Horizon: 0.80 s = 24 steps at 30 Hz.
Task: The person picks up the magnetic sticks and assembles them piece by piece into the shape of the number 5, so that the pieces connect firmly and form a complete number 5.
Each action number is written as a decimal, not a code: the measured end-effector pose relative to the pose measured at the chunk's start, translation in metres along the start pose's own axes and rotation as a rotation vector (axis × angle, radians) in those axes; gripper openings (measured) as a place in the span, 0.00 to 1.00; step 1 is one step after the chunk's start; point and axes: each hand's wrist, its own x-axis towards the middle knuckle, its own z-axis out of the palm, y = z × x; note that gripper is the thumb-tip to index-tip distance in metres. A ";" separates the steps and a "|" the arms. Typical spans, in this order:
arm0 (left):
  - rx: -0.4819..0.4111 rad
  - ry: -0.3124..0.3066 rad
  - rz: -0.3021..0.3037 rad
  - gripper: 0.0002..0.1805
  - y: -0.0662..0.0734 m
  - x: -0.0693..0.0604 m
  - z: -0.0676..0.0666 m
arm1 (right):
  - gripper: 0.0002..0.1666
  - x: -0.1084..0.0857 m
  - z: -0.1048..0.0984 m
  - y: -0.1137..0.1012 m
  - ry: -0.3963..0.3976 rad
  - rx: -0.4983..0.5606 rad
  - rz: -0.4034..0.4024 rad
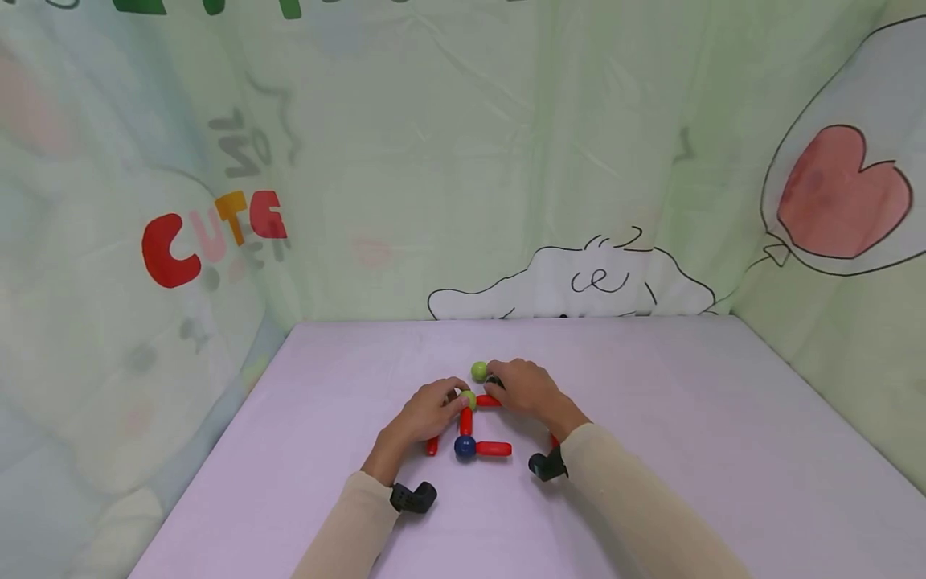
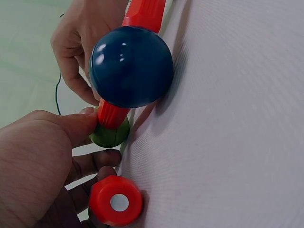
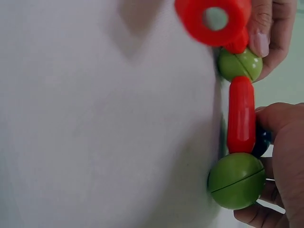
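Note:
My left hand (image 1: 427,412) (image 2: 38,161) pinches a green ball (image 1: 469,400) (image 3: 240,64) between thumb and fingers. A red rod (image 1: 466,423) joins that ball to a blue ball (image 1: 465,447) (image 2: 132,66), from which another red rod (image 1: 494,449) extends rightward. Just behind this frame, my right hand (image 1: 531,390) (image 3: 289,152) holds a dark blue ball (image 1: 494,380) (image 3: 262,141) between thumb and fingers. In the right wrist view a red rod (image 3: 241,116) runs from the pinched green ball to another green ball (image 3: 237,180), which the right hand hides in the head view.
One green ball (image 1: 480,371) lies left of my right fingertips. A separate red rod (image 1: 432,446) (image 2: 116,201) lies beneath my left hand, and a red piece (image 1: 555,440) shows beside the right wrist. Printed fabric (image 1: 434,161) hangs behind the table (image 1: 651,386).

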 end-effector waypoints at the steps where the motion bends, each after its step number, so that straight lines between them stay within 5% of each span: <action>1: -0.001 0.002 -0.005 0.15 0.000 0.000 0.000 | 0.24 0.000 0.000 0.000 0.015 0.005 0.001; 14: -0.014 0.006 -0.010 0.14 0.002 -0.003 0.000 | 0.25 -0.014 -0.003 -0.003 0.104 0.155 0.066; 24: -0.008 0.010 -0.018 0.14 0.003 -0.002 0.000 | 0.21 -0.035 -0.008 -0.003 0.230 0.304 0.019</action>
